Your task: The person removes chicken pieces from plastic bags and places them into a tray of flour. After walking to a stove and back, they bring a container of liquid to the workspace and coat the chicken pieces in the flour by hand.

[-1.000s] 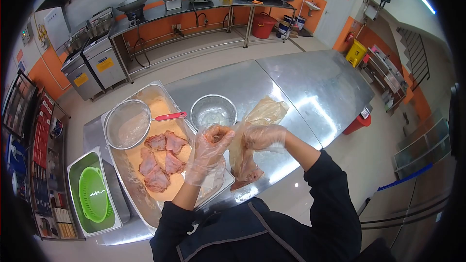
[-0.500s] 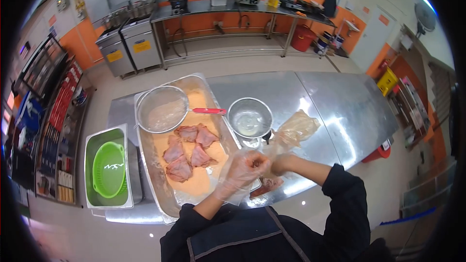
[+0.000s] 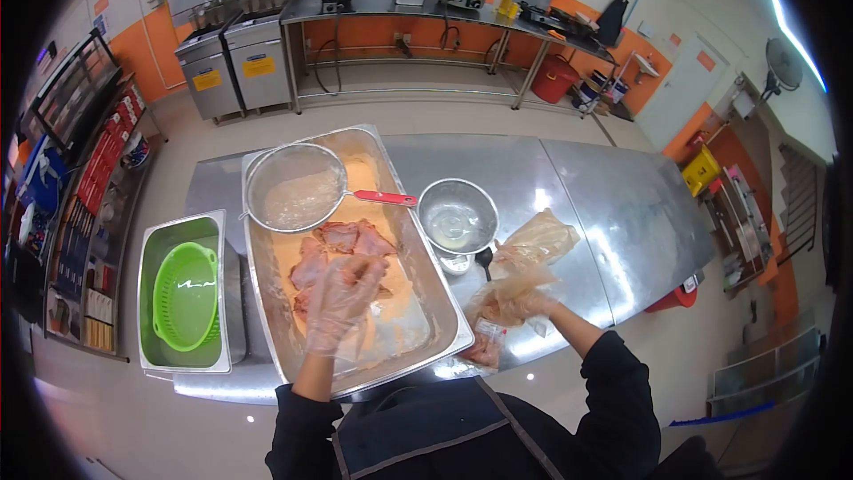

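Raw meat pieces (image 3: 309, 265) lie on orange-tinted powder (image 3: 286, 249) in a large metal tray (image 3: 438, 289). My left hand (image 3: 342, 300), in a clear plastic glove, is over the meat, its fingers bent downward; whether it holds anything is hidden. Gloved too, my right hand (image 3: 530, 302) is closed around the crumpled part of a clear plastic bag (image 3: 498, 300), right of the tray. Below that hand lies a packet of raw meat (image 3: 485, 345). A sieve with a red handle (image 3: 384, 198) rests across the tray's far end.
Right of the tray stands a metal bowl (image 3: 458, 216), with a filled plastic bag (image 3: 540, 240) beside it. At the left, a metal container (image 3: 228, 302) holds a green basket (image 3: 186, 297). Fryers (image 3: 258, 71) and a steel counter (image 3: 373, 9) line the back wall.
My left hand has moved left, away from my right hand, to above the meat in the tray. My right hand has shifted slightly, and the view has tilted a little.
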A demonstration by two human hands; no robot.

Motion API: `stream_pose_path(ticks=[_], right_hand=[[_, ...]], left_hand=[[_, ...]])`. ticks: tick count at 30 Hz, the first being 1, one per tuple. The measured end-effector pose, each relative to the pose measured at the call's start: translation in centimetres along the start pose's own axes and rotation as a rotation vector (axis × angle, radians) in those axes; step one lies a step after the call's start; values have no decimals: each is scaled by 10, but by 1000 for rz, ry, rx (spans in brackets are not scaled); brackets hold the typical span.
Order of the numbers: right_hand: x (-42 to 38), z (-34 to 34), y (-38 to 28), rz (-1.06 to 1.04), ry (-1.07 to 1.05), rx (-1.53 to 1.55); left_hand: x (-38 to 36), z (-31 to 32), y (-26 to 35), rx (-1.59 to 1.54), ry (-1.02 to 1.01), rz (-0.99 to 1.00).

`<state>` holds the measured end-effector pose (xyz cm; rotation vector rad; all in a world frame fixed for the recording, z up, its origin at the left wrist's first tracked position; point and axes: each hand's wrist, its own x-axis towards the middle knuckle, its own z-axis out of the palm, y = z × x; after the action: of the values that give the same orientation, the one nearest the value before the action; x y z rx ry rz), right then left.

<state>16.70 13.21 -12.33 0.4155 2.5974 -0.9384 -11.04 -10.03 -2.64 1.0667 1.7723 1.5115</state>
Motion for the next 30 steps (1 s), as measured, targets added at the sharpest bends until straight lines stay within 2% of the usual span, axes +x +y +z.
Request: stream_pose_path(ticks=[1, 2, 5, 8, 11, 13, 17, 18, 21, 24, 26, 27, 30], right_hand=[[-3, -15, -6, 80, -121, -103], [-15, -27, -1, -152, 108, -7], [-24, -56, -7, 161, 198, -164], [-52, -110, -100, 204, 23, -103], [-71, -111, -97, 332, 236, -307], [-87, -124, -112, 320, 330, -272], [-123, -146, -159, 348, 638, -43], [-129, -148, -157, 382, 688, -86], [-136, -142, -188, 308, 825, 153], [-134, -132, -227, -66, 891, 317], [-137, -129, -250, -337, 890, 149], [-142, -136, -250, -486, 691, 221], [-124, -128, -272, -874, 752, 40]], left_hand=[[0, -4, 0, -13, 8, -13], [1, -7, -2, -25, 16, -25], [1, -9, -12, -2, 28, 21], [-4, -9, -10, 30, 3, -49], [-4, -12, -15, 23, -4, -72], [-5, -12, -20, 14, 3, -86], [-7, -9, -19, -8, 0, -103], [-6, -8, -19, -18, -2, -105], [-5, -5, -28, -36, 7, -142], [-5, -8, -24, 18, -14, -145], [-4, -11, -37, 21, 20, -179], [-4, -12, -44, 23, 36, -199], [-2, -15, -46, -83, 109, -219]])
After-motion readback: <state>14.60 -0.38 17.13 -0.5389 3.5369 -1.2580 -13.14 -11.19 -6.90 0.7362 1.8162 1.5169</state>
